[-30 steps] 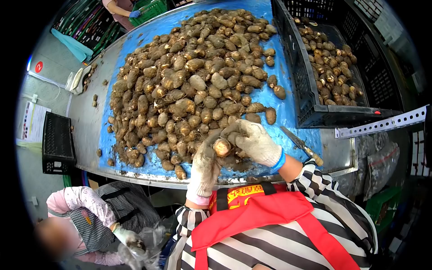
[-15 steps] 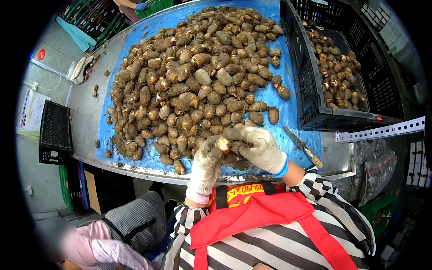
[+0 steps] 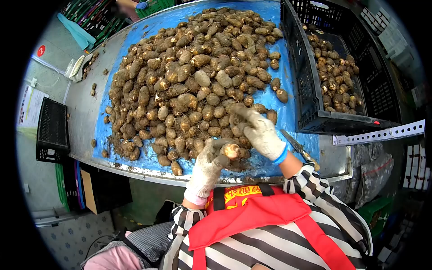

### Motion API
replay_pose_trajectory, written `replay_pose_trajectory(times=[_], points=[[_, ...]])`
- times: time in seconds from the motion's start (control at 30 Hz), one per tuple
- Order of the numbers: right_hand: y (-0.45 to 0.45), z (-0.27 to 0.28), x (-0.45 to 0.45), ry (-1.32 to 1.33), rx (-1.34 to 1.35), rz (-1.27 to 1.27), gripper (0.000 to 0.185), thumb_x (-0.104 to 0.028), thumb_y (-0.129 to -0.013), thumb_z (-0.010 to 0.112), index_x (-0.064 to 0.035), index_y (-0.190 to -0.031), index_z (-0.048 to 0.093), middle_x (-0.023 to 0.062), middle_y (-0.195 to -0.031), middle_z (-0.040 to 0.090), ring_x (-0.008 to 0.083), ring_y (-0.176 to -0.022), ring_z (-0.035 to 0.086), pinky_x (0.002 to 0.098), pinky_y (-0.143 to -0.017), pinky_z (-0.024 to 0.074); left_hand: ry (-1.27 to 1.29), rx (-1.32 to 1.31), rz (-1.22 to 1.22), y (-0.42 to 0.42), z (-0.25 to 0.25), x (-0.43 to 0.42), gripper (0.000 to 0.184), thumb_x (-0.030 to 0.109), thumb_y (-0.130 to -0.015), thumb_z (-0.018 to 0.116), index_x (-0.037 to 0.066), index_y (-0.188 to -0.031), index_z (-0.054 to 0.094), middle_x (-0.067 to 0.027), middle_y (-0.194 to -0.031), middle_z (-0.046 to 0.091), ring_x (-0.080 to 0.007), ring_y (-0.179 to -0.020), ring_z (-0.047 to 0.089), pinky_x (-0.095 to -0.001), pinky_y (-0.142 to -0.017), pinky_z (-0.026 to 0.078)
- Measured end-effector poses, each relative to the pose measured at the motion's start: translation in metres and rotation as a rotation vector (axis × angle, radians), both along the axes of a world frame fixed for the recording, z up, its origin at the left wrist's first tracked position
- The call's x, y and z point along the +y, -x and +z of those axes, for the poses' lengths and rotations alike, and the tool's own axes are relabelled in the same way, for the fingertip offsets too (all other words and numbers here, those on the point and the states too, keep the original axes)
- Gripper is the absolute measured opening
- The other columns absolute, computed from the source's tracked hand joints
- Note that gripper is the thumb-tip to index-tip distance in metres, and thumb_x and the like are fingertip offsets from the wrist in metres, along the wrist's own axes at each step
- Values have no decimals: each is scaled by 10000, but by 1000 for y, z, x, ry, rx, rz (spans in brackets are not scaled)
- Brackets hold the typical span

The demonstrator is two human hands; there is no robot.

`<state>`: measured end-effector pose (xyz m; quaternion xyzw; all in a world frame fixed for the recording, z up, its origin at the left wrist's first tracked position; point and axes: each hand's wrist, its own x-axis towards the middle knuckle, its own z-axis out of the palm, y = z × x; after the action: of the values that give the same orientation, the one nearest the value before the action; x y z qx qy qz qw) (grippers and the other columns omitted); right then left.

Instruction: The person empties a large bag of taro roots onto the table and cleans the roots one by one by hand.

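Note:
My left hand (image 3: pixel 210 157), in a dirty white knit glove, is closed around a small taro (image 3: pixel 232 151) with a pale cut end, just above the table's near edge. My right hand (image 3: pixel 262 134), gloved too and with a blue band at the wrist, is over the near right side of the taro pile (image 3: pixel 180 85). Its fingers are stretched out and apart, with no taro seen in them; the fingertips blur into the brown heap. A knife (image 3: pixel 299 148) with a worn handle lies on the blue sheet to the right of that hand.
A blue sheet (image 3: pixel 288 114) covers much of the metal table (image 3: pixel 83 121). At the right stands a black crate (image 3: pixel 310 90) partly filled with taros. A smaller black crate (image 3: pixel 53 130) is by the left edge. Another person (image 3: pixel 119 256) is at the lower left.
My right hand has left the held taro and moved up and slightly right onto the pile. The left hand keeps the taro, a bit further right. The person at lower left has shifted mostly out of view.

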<state>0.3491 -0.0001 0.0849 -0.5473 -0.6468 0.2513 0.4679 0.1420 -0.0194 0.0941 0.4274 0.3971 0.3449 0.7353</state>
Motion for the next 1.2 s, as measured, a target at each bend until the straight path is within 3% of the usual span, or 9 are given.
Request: replay_pose_trajectory(times=[0.2,0.3,0.33,0.43,0.47,0.57,0.83,1.03,1.2], points=[[-1,34,-27,-271,-14,296,547,1,-740,745,-29,-1276,639,168,-1318,643,357,-1299,564,443,-1093,463,162,-29,87,-8,-1,2,437,114,-930,627,-16,-1339,544,-98,-1141,672,-155,-1028,647,-280,-855,528],[22,28,-45,-136,-220,252,624,-71,-748,717,-6,-1350,566,207,-1339,597,408,-1317,520,514,-1178,342,-521,585,-53,-5,-10,-6,421,108,-944,629,-27,-1332,536,-114,-1151,671,-167,-1029,649,-297,-868,529],[24,18,-40,-135,-245,275,667,-123,-759,704,-6,-1390,523,239,-1369,568,405,-1300,534,502,-1147,387,-293,463,-27,-4,-18,-6,504,83,-920,694,-36,-1374,509,-145,-1278,640,-222,-1162,630,-320,-971,515],[31,11,-27,-76,-205,310,598,-154,-829,664,8,-1388,523,232,-1357,581,381,-1298,543,455,-1101,442,-66,169,-25,-3,-3,-6,336,61,-883,692,-12,-1198,603,-124,-1020,714,-216,-931,687,-369,-808,548],[32,7,-20,14,-184,340,537,-226,-910,621,-44,-1406,529,224,-1289,627,359,-1222,607,417,-1018,506,-351,584,-176,-9,17,-11,316,82,-840,737,-11,-1121,626,-115,-950,724,-201,-864,695,-356,-743,548],[31,13,-5,574,42,445,548,-317,-941,620,-188,-1463,512,176,-1174,696,359,-1031,698,404,-900,554,-57,575,-108,-5,2,-16,380,106,-819,735,-40,-1150,617,-120,-922,707,-171,-771,659,-319,-704,538],[37,-38,10,546,1409,698,658,-226,-992,577,-87,-1580,316,80,-1589,379,239,-1297,523,350,-1056,481,27,-133,135,-18,-6,-10,551,221,-909,742,-68,-1314,505,-138,-1229,616,-238,-1121,628,-343,-932,534],[52,-9,-35,361,645,273,728,-204,-970,624,-48,-1588,270,161,-1560,427,228,-1397,466,340,-1155,383,-13,-265,371,-23,2,10,479,127,-896,719,-35,-1316,555,-128,-1249,618,-211,-1145,603,-329,-1006,494],[35,11,-31,24,224,118,605,-125,-910,673,-43,-1479,483,216,-1307,625,295,-1198,635,384,-1045,488,-125,-180,327,-19,14,14,536,98,-885,758,-19,-1352,520,-130,-1308,601,-214,-1171,609,-338,-990,522]])
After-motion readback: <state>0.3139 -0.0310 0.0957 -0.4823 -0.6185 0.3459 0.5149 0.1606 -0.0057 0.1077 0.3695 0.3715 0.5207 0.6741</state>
